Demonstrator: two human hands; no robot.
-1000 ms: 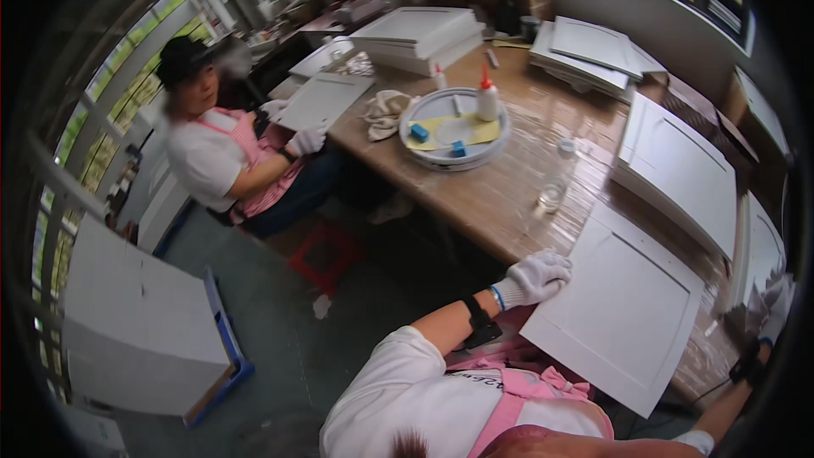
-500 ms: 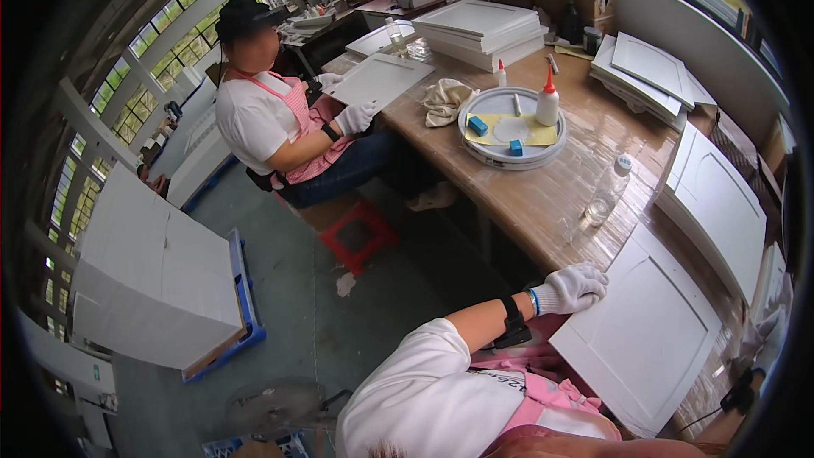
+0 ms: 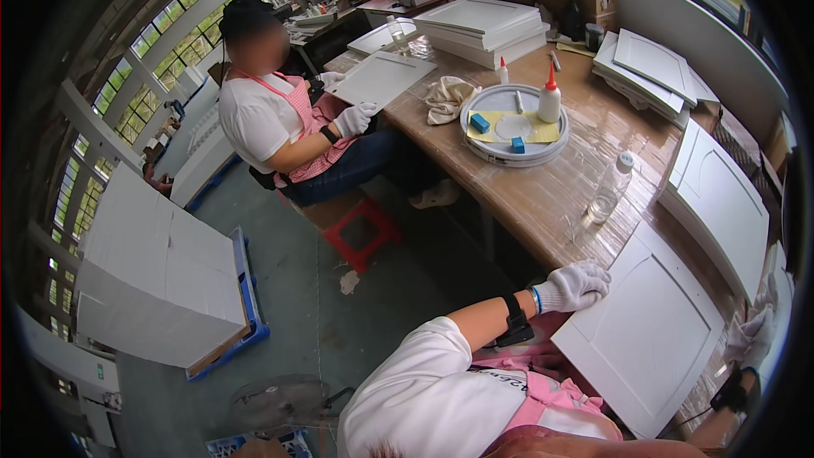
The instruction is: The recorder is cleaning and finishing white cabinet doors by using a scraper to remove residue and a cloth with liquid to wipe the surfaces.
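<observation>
A white panel [image 3: 649,326] with a recessed centre lies in front of me, its near part over the table edge. My left hand [image 3: 575,286], in a white knit glove, is closed on the panel's left edge, with the fingers curled over its top face. Beyond the panel's right side, close to the picture's rim, is my gloved right hand [image 3: 749,341]. It is beside another white panel [image 3: 776,315]; blur and the rim's distortion hide how its fingers are set. A clear bottle [image 3: 609,191] with a white cap stands just past the front panel.
Stacked white panels [image 3: 721,191] stand along the table's right side. A round grey lid [image 3: 517,158] carries blue blocks and a red-tipped bottle [image 3: 549,104]. Across the corner, a seated co-worker [image 3: 275,119] holds a panel [image 3: 386,78]. A red stool [image 3: 363,233] is below.
My right hand has shifted slightly down and left near the rim. My left hand stays on the panel. The co-worker's head has turned a little.
</observation>
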